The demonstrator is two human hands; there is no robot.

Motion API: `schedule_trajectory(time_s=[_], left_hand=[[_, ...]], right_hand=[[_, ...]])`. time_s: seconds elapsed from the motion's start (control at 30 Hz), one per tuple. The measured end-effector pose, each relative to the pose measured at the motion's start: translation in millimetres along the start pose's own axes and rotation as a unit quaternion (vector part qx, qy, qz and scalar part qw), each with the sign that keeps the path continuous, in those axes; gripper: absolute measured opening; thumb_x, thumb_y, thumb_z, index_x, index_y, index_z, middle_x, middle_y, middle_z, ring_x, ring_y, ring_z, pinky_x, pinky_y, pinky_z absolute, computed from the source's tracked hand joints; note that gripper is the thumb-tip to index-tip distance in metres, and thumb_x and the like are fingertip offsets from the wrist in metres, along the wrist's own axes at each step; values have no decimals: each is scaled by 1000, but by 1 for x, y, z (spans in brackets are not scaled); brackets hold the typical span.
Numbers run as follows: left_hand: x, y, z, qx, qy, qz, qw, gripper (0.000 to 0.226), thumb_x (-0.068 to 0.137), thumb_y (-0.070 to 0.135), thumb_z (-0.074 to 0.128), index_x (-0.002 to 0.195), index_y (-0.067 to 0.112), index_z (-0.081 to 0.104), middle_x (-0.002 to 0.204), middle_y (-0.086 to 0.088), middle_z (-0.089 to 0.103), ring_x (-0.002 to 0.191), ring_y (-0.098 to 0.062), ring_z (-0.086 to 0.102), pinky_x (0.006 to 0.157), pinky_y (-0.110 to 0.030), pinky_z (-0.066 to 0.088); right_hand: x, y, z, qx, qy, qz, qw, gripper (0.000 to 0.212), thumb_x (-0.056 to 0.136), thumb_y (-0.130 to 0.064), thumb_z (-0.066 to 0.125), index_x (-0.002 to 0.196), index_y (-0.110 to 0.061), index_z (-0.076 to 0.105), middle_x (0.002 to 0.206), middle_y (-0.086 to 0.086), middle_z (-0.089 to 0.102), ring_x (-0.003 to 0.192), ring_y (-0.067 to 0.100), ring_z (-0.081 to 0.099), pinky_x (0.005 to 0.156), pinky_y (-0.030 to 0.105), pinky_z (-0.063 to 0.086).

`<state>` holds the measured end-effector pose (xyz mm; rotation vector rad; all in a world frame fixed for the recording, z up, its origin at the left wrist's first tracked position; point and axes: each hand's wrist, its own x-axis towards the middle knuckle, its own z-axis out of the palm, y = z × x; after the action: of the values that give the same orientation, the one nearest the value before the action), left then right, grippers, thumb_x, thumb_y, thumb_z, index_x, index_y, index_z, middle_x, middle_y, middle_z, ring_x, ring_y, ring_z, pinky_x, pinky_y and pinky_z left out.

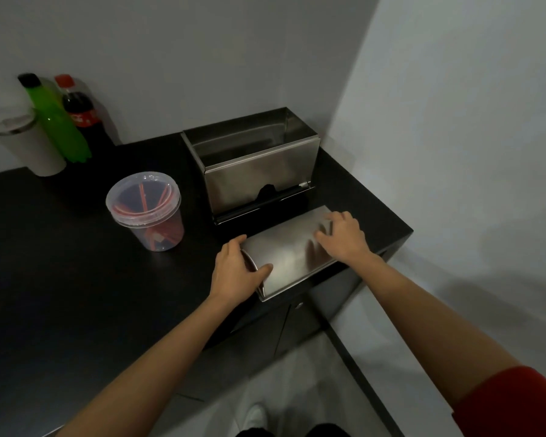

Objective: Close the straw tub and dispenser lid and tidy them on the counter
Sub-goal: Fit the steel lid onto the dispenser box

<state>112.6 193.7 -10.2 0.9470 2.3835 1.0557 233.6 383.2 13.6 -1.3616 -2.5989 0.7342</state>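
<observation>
A steel dispenser lid (289, 252) lies on the black counter (60, 263) near its front right edge. My left hand (237, 272) grips the lid's left end, thumb on top. My right hand (342, 236) rests on the lid's right end with fingers spread over it. Behind the lid stands the open steel straw dispenser (252, 165), its top uncovered. To the left sits a clear plastic straw tub (145, 211) with red straws inside and its clear lid on top.
At the back left stand a white tumbler (22, 140), a green bottle (56, 121) and a cola bottle (82, 115). Grey walls close the back and right. The counter's front edge drops to cabinet doors (284, 323) and a pale floor.
</observation>
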Motion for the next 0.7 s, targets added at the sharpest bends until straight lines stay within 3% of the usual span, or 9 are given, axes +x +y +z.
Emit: schedule_trajectory(time_s=[0.3,0.7], left_hand=[[-6,6,15,-30,32,-23,999,82,76,30,76,142,11,31,151,-10,31,140,-22,29,110,-33,29],[-9,3,23,-113,57,-53,991,92,75,29,78,148,18,24,157,-7,22,142,-21,24,115,-33,24]], right_hand=[[11,17,-4,13,-41,41,998,73,81,-46,61,138,-11,31,139,14,38,128,33,35,102,49,32],[21,16,-5,54,-29,100,993,84,73,-49,69,138,-10,32,139,19,37,129,36,32,102,47,32]])
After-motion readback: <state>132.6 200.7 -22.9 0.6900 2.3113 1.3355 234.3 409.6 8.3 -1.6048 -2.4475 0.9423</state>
